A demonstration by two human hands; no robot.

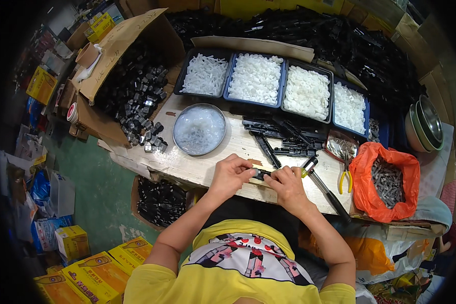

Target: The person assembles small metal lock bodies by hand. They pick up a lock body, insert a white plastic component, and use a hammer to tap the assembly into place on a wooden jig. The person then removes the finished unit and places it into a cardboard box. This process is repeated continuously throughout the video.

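At the table's front edge both my hands close over a small black plastic part (261,175), which lies along a light wooden block (265,166). My left hand (230,176) pinches its left end, where a small pale piece shows by the thumb. The fingers of my right hand (290,186) press on the other end. Just beyond lie several long black plastic parts (289,136) in a loose pile. Right beside my right hand rests a hammer (330,196) with a dark handle and a yellow-green band near its head.
Trays of small white parts (254,76) line the back. A round metal dish (199,129) holds clear pieces. At left, a carton (106,63) spills black blocks. Yellow-handled pliers (345,181) and an orange bag (362,177) of grey pieces lie right. Nested bowls (425,121) stand beyond.
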